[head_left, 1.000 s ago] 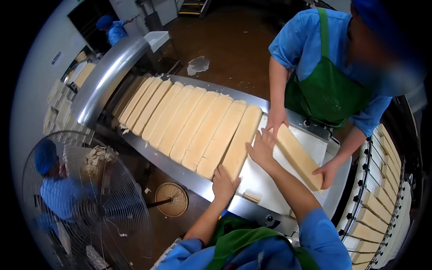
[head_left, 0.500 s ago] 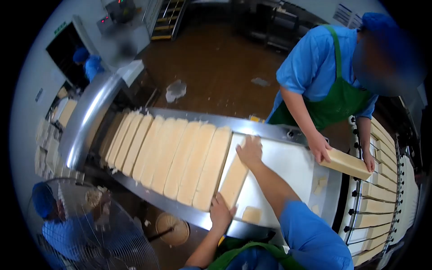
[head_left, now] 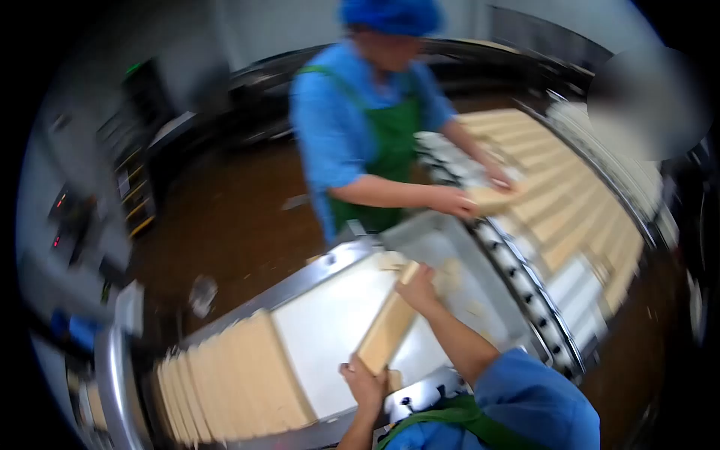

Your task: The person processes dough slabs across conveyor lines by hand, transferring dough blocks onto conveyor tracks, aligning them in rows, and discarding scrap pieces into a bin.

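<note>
The grip is two-handed, each hand closed on an end of one long pale block (head_left: 388,328): the left hand (head_left: 366,388) on the end farther from the grey tray (head_left: 480,259), the right hand (head_left: 418,291) nearer it. The block's long axis slants towards the tray. With the blur, it seems just above the white surface (head_left: 319,304). Away from the tray lies a row of blocks (head_left: 247,375); past the tray, a co-worker (head_left: 356,127) holds another block (head_left: 493,199).

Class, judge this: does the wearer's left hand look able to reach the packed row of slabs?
Probably yes: only bare white surface seems to separate left hand and row, though that hand is holding another slab.
</note>
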The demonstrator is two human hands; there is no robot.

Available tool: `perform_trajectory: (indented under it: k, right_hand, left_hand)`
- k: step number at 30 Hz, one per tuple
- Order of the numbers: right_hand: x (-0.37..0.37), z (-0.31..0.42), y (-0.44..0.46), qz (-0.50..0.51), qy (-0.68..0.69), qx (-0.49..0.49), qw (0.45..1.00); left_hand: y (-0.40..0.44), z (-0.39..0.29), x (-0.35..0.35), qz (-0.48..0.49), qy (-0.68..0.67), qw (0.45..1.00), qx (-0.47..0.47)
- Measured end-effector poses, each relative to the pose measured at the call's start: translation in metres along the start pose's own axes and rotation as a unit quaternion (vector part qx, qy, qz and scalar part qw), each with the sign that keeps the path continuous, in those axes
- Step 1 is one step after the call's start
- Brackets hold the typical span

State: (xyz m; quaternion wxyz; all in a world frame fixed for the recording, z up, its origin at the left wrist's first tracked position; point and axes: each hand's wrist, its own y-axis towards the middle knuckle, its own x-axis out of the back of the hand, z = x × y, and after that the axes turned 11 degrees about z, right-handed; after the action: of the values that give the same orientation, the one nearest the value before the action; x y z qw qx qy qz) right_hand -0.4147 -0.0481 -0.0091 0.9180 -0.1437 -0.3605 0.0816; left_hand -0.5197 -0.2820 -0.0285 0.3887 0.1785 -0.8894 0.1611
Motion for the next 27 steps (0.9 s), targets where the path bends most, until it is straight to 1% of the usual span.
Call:
perform_trajectory:
  k: [1, 2, 3, 5, 6, 7, 9, 10, 11, 13, 14, 15, 16, 17, 18, 19, 21, 22, 23, 24, 27]
  right_hand:
    - [0.032, -0.008, -0.014, -0.046, 0.033, 0.011, 0.998]
    - [0.056, -0.035, -0.015, -0.106, 0.044, 0.049, 0.992]
    - [0.09, -0.06, -0.024, -0.134, 0.051, 0.014, 0.99]
    - [0.16, -0.092, -0.044, -0.232, 0.065, 0.017, 0.97]
    - [0.194, -0.113, -0.053, -0.261, 0.07, -0.011, 0.963]
    - [0.226, -0.136, -0.065, -0.286, 0.078, -0.033, 0.954]
    - [0.288, -0.183, -0.09, -0.302, 0.101, -0.094, 0.943]
    - [0.313, -0.207, -0.099, -0.3, 0.092, -0.149, 0.938]
    - [0.334, -0.231, -0.106, -0.306, 0.138, -0.166, 0.927]
    - [0.372, -0.268, -0.121, -0.26, 0.09, -0.22, 0.936]
    - [0.389, -0.287, -0.123, -0.261, 0.091, -0.224, 0.935]
    - [0.402, -0.306, -0.121, -0.189, -0.02, -0.257, 0.948]
    - [0.413, -0.323, -0.116, -0.112, -0.13, -0.284, 0.943]
    - [0.422, -0.334, -0.109, -0.109, -0.13, -0.283, 0.944]
    - [0.431, -0.345, -0.101, -0.092, -0.15, -0.262, 0.949]
    - [0.44, -0.355, -0.091, -0.075, -0.171, -0.239, 0.953]
    - [0.458, -0.365, -0.071, -0.059, -0.191, -0.238, 0.951]
    - [0.461, -0.379, -0.059, -0.068, -0.175, -0.256, 0.948]
    - [0.467, -0.378, -0.054, -0.08, -0.16, -0.276, 0.944]
    - [0.47, -0.38, -0.051, -0.059, -0.151, -0.277, 0.947]
    - [0.477, -0.382, -0.049, -0.043, -0.109, -0.28, 0.953]
  left_hand:
    - [0.001, -0.009, -0.01, -0.014, -0.029, 0.997, -0.066]
    - [0.0, -0.031, -0.014, 0.001, -0.051, 0.995, -0.09]
    - [-0.002, -0.054, -0.02, 0.039, -0.047, 0.991, -0.116]
    - [-0.005, -0.101, -0.036, 0.038, -0.081, 0.974, -0.207]
    - [-0.009, -0.129, -0.042, 0.05, -0.067, 0.965, -0.249]
    - [-0.015, -0.149, -0.05, 0.066, -0.066, 0.961, -0.262]
    - [-0.033, -0.193, -0.075, 0.135, -0.061, 0.925, -0.35]
    - [-0.045, -0.213, -0.081, 0.144, -0.033, 0.912, -0.382]
    - [-0.056, -0.229, -0.09, 0.153, -0.033, 0.909, -0.386]
    - [-0.075, -0.256, -0.107, 0.251, -0.034, 0.872, -0.418]
    - [-0.084, -0.266, -0.112, 0.303, -0.015, 0.857, -0.416]
    - [-0.091, -0.273, -0.12, 0.304, -0.014, 0.857, -0.416]
    - [-0.097, -0.279, -0.128, 0.365, -0.014, 0.833, -0.416]
    - [-0.101, -0.286, -0.135, 0.424, -0.015, 0.806, -0.413]
    - [-0.104, -0.293, -0.141, 0.425, -0.001, 0.786, -0.448]
    - [-0.105, -0.299, -0.149, 0.423, 0.001, 0.79, -0.444]
    - [-0.105, -0.307, -0.163, 0.408, -0.031, 0.782, -0.47]
    - [-0.105, -0.311, -0.169, 0.405, -0.027, 0.785, -0.467]
    - [-0.106, -0.316, -0.171, 0.421, -0.031, 0.787, -0.449]
    - [-0.105, -0.319, -0.175, 0.437, -0.032, 0.789, -0.43]
    - [-0.105, -0.327, -0.188, 0.446, -0.022, 0.795, -0.411]
